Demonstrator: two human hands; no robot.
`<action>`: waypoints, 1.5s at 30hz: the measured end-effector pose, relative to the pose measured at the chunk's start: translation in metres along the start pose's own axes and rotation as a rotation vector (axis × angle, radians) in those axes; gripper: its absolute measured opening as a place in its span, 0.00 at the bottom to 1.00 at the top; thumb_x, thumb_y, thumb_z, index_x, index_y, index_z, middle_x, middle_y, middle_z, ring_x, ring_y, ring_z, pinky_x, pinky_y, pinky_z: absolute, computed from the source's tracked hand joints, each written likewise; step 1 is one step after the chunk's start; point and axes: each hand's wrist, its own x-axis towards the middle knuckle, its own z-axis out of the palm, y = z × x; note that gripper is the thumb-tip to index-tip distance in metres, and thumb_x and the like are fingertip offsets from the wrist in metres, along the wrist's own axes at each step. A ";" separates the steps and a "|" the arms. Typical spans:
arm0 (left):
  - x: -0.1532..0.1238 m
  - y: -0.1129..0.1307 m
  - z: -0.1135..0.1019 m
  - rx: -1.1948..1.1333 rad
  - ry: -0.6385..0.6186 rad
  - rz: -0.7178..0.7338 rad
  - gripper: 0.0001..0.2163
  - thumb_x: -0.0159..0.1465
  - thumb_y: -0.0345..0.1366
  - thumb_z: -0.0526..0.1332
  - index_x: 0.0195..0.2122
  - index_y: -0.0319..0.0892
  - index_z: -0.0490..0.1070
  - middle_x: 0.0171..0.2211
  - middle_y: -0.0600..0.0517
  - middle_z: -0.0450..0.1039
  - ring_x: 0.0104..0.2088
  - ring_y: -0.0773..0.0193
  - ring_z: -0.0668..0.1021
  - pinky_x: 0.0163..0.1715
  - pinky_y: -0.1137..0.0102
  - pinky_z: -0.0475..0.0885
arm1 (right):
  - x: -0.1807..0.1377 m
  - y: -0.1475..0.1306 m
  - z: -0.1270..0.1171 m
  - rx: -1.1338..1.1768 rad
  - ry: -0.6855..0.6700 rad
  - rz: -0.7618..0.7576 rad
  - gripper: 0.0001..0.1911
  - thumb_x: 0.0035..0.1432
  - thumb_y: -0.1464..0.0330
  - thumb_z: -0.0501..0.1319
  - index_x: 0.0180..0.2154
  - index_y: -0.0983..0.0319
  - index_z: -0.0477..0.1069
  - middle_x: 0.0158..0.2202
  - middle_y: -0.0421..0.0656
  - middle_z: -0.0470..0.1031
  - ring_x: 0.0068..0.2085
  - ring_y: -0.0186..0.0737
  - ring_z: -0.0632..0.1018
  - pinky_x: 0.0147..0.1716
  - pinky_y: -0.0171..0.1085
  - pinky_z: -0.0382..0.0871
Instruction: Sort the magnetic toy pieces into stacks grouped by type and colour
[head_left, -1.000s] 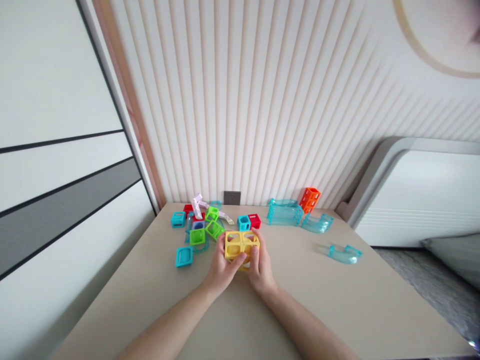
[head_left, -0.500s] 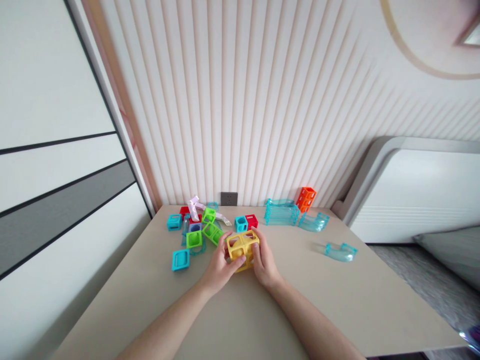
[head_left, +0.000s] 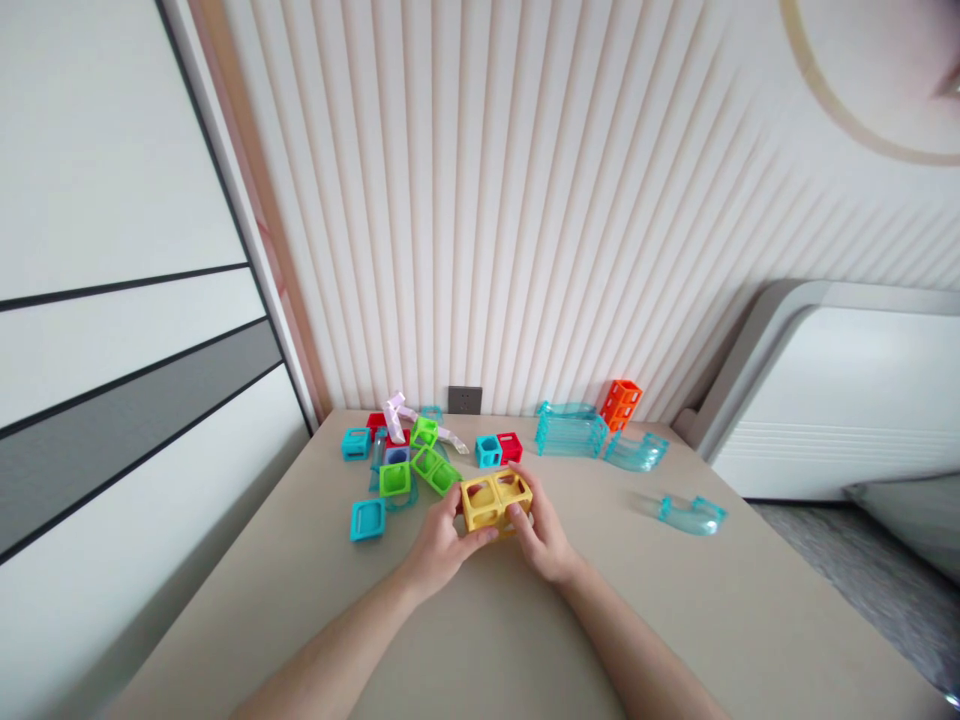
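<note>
Below centre of the frame, our left hand [head_left: 436, 540] and right hand [head_left: 551, 540] together hold the yellow block [head_left: 496, 500].
Since half a second ago it has turned slightly; we seem to be adjusting it, not placing it.

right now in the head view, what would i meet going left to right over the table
Leftmost blue block, leftmost green block, left hand, yellow block, right hand, orange tower, rightmost teal track piece.

Yellow block [head_left: 496, 496] between left fingers [head_left: 474, 543] and right fingers [head_left: 526, 530], near green blocks [head_left: 394, 479]
</note>
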 end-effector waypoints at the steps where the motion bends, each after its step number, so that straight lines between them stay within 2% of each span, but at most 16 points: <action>1: 0.000 0.001 0.000 -0.003 -0.001 0.007 0.20 0.58 0.42 0.69 0.49 0.46 0.68 0.44 0.48 0.79 0.44 0.53 0.81 0.46 0.60 0.75 | 0.001 0.000 -0.003 -0.008 -0.015 -0.007 0.28 0.65 0.60 0.58 0.64 0.58 0.58 0.58 0.50 0.70 0.57 0.51 0.72 0.58 0.49 0.65; 5: 0.001 0.002 0.000 -0.084 0.038 0.020 0.21 0.58 0.43 0.69 0.51 0.46 0.67 0.48 0.48 0.78 0.47 0.53 0.80 0.48 0.60 0.75 | 0.005 -0.001 -0.012 -0.036 -0.068 -0.034 0.34 0.62 0.63 0.62 0.66 0.59 0.55 0.61 0.51 0.67 0.60 0.52 0.69 0.61 0.51 0.61; 9: 0.002 -0.004 0.001 -0.263 0.077 -0.029 0.25 0.59 0.44 0.68 0.55 0.47 0.63 0.52 0.46 0.75 0.50 0.53 0.79 0.50 0.59 0.74 | 0.009 -0.002 -0.012 -0.048 -0.101 -0.059 0.36 0.63 0.65 0.62 0.67 0.57 0.49 0.58 0.51 0.70 0.56 0.50 0.74 0.56 0.50 0.67; 13: 0.003 -0.008 0.003 -0.433 0.024 -0.074 0.26 0.59 0.44 0.68 0.57 0.46 0.62 0.55 0.44 0.73 0.54 0.51 0.77 0.53 0.57 0.73 | 0.010 0.000 -0.008 -0.009 -0.077 -0.025 0.34 0.64 0.64 0.61 0.67 0.55 0.50 0.55 0.49 0.73 0.53 0.48 0.76 0.54 0.48 0.69; 16: 0.003 -0.008 0.005 -0.560 -0.041 -0.084 0.28 0.60 0.43 0.68 0.60 0.46 0.61 0.57 0.43 0.72 0.57 0.50 0.75 0.56 0.57 0.70 | 0.012 0.004 -0.007 0.033 -0.027 0.010 0.30 0.66 0.63 0.59 0.65 0.55 0.52 0.57 0.49 0.72 0.55 0.48 0.75 0.55 0.47 0.69; 18: 0.004 -0.007 0.007 -0.610 -0.041 -0.099 0.29 0.60 0.41 0.69 0.60 0.46 0.62 0.58 0.43 0.71 0.58 0.51 0.74 0.57 0.58 0.69 | 0.013 0.006 -0.007 0.043 -0.010 0.026 0.28 0.66 0.62 0.58 0.64 0.55 0.55 0.58 0.48 0.71 0.55 0.49 0.74 0.54 0.46 0.69; 21: 0.005 -0.006 0.007 -0.623 -0.004 -0.123 0.26 0.60 0.41 0.69 0.58 0.45 0.66 0.56 0.43 0.73 0.57 0.50 0.75 0.55 0.60 0.70 | 0.014 0.007 -0.007 0.009 -0.002 0.032 0.24 0.66 0.61 0.58 0.62 0.55 0.59 0.56 0.47 0.73 0.54 0.49 0.75 0.53 0.46 0.70; 25: 0.007 -0.007 0.003 -0.617 0.032 -0.137 0.23 0.60 0.46 0.68 0.54 0.41 0.70 0.53 0.43 0.76 0.54 0.48 0.77 0.52 0.59 0.72 | 0.013 0.005 -0.006 -0.022 -0.013 0.044 0.20 0.67 0.59 0.55 0.58 0.56 0.66 0.53 0.48 0.75 0.48 0.49 0.78 0.48 0.45 0.73; 29: 0.008 -0.006 -0.001 -0.653 0.057 -0.155 0.24 0.61 0.49 0.66 0.54 0.40 0.71 0.51 0.43 0.77 0.53 0.48 0.77 0.52 0.59 0.72 | 0.011 0.003 -0.005 0.035 -0.028 0.064 0.22 0.68 0.57 0.54 0.59 0.56 0.66 0.52 0.48 0.76 0.47 0.49 0.78 0.47 0.45 0.74; 33: 0.007 -0.001 0.000 -0.699 0.027 -0.159 0.24 0.63 0.50 0.63 0.55 0.42 0.72 0.51 0.43 0.77 0.53 0.49 0.77 0.52 0.58 0.72 | 0.010 0.007 -0.004 0.064 -0.018 0.088 0.21 0.68 0.58 0.55 0.58 0.56 0.67 0.52 0.48 0.76 0.49 0.49 0.77 0.48 0.45 0.73; 39: 0.007 -0.006 0.004 -0.691 0.008 -0.164 0.20 0.64 0.46 0.64 0.55 0.43 0.73 0.52 0.44 0.77 0.52 0.51 0.77 0.53 0.58 0.72 | 0.012 0.016 -0.002 0.004 0.056 0.128 0.18 0.69 0.58 0.54 0.55 0.57 0.70 0.48 0.46 0.78 0.47 0.48 0.78 0.45 0.43 0.73; 43: 0.008 -0.009 0.002 -0.597 0.039 -0.140 0.20 0.63 0.44 0.65 0.54 0.42 0.74 0.51 0.44 0.78 0.52 0.50 0.77 0.55 0.57 0.70 | 0.015 0.013 -0.001 -0.104 0.129 0.079 0.17 0.67 0.58 0.56 0.51 0.59 0.72 0.46 0.48 0.77 0.43 0.47 0.77 0.42 0.43 0.73; 45: 0.007 -0.009 0.001 -0.510 0.052 -0.107 0.20 0.63 0.44 0.66 0.54 0.42 0.74 0.51 0.45 0.78 0.53 0.50 0.77 0.56 0.57 0.69 | 0.015 0.010 -0.001 -0.126 0.112 0.063 0.18 0.67 0.58 0.56 0.52 0.59 0.71 0.46 0.49 0.76 0.42 0.46 0.77 0.42 0.43 0.73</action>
